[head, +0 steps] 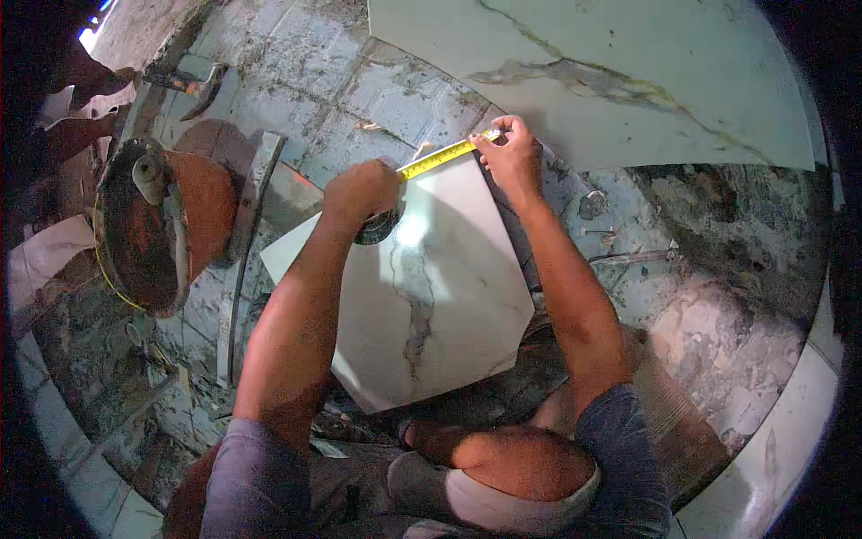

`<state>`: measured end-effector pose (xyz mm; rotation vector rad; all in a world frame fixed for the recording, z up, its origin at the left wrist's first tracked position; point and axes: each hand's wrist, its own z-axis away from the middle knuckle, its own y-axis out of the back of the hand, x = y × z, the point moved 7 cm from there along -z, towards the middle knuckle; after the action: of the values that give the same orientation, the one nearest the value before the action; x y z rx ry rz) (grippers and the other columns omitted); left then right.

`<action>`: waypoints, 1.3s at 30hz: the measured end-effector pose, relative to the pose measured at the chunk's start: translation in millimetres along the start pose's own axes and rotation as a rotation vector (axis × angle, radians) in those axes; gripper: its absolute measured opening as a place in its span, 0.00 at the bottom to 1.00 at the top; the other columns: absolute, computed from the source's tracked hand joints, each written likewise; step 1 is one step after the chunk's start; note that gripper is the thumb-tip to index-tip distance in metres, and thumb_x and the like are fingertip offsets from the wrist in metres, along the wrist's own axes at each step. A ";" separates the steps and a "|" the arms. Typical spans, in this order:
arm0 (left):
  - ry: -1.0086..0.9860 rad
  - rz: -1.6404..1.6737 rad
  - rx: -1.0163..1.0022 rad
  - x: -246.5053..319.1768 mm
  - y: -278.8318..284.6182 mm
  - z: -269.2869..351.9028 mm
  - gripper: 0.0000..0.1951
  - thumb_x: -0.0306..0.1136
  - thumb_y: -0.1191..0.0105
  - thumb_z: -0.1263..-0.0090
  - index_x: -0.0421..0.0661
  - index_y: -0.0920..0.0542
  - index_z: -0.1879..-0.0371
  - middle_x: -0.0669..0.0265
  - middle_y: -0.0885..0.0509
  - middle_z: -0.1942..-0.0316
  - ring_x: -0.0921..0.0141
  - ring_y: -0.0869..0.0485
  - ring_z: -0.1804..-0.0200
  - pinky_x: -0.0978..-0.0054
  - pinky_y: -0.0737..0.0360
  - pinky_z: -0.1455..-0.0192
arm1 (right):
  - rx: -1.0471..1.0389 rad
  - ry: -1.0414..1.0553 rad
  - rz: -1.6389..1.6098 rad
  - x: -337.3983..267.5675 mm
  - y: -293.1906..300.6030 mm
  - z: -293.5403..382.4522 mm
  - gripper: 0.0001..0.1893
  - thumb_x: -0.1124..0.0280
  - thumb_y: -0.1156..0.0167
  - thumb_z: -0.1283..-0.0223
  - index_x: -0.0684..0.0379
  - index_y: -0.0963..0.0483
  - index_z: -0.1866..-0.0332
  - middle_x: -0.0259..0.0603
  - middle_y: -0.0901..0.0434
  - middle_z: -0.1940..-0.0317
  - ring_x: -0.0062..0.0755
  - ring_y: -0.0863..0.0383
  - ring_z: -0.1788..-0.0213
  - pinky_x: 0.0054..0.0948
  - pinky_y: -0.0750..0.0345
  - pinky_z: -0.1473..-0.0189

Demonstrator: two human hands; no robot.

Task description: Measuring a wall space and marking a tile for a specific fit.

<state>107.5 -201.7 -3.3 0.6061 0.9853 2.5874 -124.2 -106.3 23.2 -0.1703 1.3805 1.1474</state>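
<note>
A yellow tape measure blade (438,160) is stretched along the far edge of a cut marble-patterned tile (444,290). My left hand (363,192) is closed around the tape at its left side. Under that wrist shows a dark round object (378,228), partly hidden; I cannot tell whether it is the tape's case. At the tile's far right corner my right hand (513,158) pinches the tape's end between thumb and fingers. The tile has angled corners and grey veining, and light glares off its middle. It lies in front of my bent knee (525,465).
A large marble-patterned tile (606,74) lies beyond, at the upper right. To the left are a dirty bucket (145,229), a long metal bar (249,263) and a tool with a curved blade (205,91). Broken rubble (727,350) lies at the right on the old tiled floor (303,87).
</note>
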 end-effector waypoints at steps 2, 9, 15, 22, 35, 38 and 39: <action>-0.027 -0.031 -0.020 -6.3 -9.7 -10.3 0.21 0.47 0.52 0.34 0.46 0.17 0.51 0.50 0.17 0.48 0.50 0.18 0.45 0.54 0.23 0.41 | 0.052 0.124 0.111 -9.1 3.9 1.0 0.20 0.65 0.28 0.48 0.63 0.26 0.54 0.42 0.17 0.72 0.27 0.19 0.78 0.27 0.22 0.74; -0.033 -0.108 -0.049 -16.8 -25.5 -26.7 0.21 0.47 0.55 0.32 0.48 0.17 0.50 0.50 0.18 0.47 0.49 0.19 0.44 0.52 0.23 0.41 | 0.127 0.295 0.257 -25.2 11.0 11.5 0.22 0.57 0.31 0.47 0.62 0.25 0.54 0.54 0.17 0.63 0.54 0.17 0.59 0.44 0.22 0.55; -0.126 -0.084 0.099 -3.8 -8.7 -10.5 0.15 0.39 0.55 0.32 0.43 0.17 0.59 0.49 0.15 0.58 0.50 0.16 0.55 0.52 0.19 0.51 | 0.135 0.251 0.396 -24.5 12.6 13.4 0.26 0.53 0.30 0.47 0.60 0.27 0.50 0.48 0.17 0.67 0.51 0.16 0.62 0.44 0.22 0.58; 0.043 -0.033 -0.043 1.6 1.6 1.6 0.20 0.45 0.54 0.33 0.47 0.17 0.50 0.50 0.17 0.47 0.50 0.19 0.43 0.53 0.24 0.39 | 0.122 0.124 0.404 -20.5 8.4 22.4 0.25 0.51 0.31 0.45 0.53 0.27 0.48 0.40 0.17 0.72 0.44 0.15 0.65 0.43 0.22 0.63; 0.031 0.018 0.045 6.3 12.8 12.7 0.20 0.48 0.58 0.27 0.46 0.17 0.56 0.50 0.16 0.55 0.47 0.17 0.51 0.49 0.21 0.47 | 0.097 0.014 0.380 -22.9 7.6 19.0 0.24 0.56 0.30 0.49 0.53 0.25 0.48 0.38 0.15 0.68 0.41 0.14 0.62 0.41 0.20 0.59; 0.053 0.021 0.054 4.9 11.6 10.1 0.20 0.48 0.58 0.27 0.46 0.17 0.56 0.49 0.16 0.56 0.48 0.17 0.51 0.50 0.21 0.47 | 0.105 0.016 0.367 -25.4 8.4 19.4 0.25 0.56 0.29 0.49 0.53 0.25 0.48 0.38 0.15 0.68 0.41 0.14 0.62 0.41 0.20 0.59; 0.045 -0.001 0.045 5.4 10.3 9.2 0.20 0.48 0.58 0.27 0.46 0.17 0.56 0.49 0.16 0.55 0.47 0.17 0.51 0.50 0.21 0.46 | 0.095 0.001 0.360 -25.2 8.4 19.7 0.25 0.56 0.29 0.49 0.53 0.25 0.48 0.37 0.15 0.68 0.41 0.14 0.62 0.41 0.20 0.59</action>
<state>106.0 -201.7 11.4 0.5607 1.0603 2.5954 -111.4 -102.0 53.3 0.1518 1.5017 1.3722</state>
